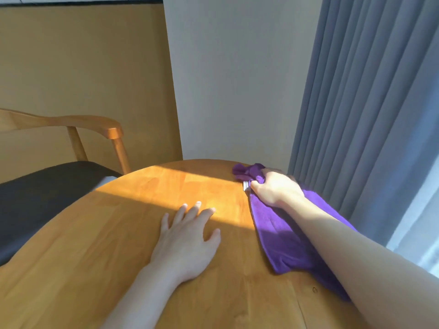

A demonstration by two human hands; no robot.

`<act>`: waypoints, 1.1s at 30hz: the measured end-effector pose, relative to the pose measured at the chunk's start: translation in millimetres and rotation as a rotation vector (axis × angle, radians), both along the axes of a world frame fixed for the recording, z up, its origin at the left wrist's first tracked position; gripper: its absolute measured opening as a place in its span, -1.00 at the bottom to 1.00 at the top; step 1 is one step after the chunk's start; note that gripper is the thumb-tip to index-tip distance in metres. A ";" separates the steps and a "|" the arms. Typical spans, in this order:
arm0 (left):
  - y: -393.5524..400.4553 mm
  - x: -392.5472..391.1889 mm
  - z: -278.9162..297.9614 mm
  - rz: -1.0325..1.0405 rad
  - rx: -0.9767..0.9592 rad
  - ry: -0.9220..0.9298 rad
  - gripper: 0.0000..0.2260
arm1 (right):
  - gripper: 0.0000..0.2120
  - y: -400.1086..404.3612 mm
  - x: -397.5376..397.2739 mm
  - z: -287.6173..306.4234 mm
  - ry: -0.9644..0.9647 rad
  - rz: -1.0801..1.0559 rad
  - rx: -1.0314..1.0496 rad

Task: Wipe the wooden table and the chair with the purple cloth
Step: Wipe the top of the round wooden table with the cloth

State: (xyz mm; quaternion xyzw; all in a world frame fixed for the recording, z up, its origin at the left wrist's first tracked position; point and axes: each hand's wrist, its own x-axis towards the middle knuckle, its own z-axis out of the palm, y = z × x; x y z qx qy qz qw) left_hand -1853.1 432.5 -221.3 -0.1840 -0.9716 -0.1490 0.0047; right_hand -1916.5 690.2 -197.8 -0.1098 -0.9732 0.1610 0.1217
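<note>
The round wooden table (118,233) fills the lower part of the view, with a band of sunlight across its far half. A purple cloth (278,236) lies stretched along the table's right side, bunched at its far end. My right hand (275,188) grips that bunched far end near the table's far right edge, and my forearm lies over the cloth. My left hand (187,238) rests flat on the tabletop near the middle, fingers spread, holding nothing. The wooden chair (102,129) with a dark seat stands at the left, beyond the table edge.
A grey curtain (365,103) hangs close to the table's right side. A white wall panel (237,79) stands behind the table, with a tan wall (83,67) behind the chair. A small white label (245,185) shows on the cloth by my thumb.
</note>
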 end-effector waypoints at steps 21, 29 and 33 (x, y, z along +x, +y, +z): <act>-1.3 5.2 6.4 0.024 0.041 0.016 -0.43 | -0.17 -20.9 24.7 -5.2 -0.130 0.079 0.038; 2.8 4.5 10.3 0.065 0.009 0.109 -0.46 | -0.38 -52.0 -64.8 0.2 -0.159 0.072 0.086; 0.6 4.5 11.9 0.063 0.036 0.096 -0.46 | -0.38 -54.9 -42.5 0.0 -0.139 0.256 0.090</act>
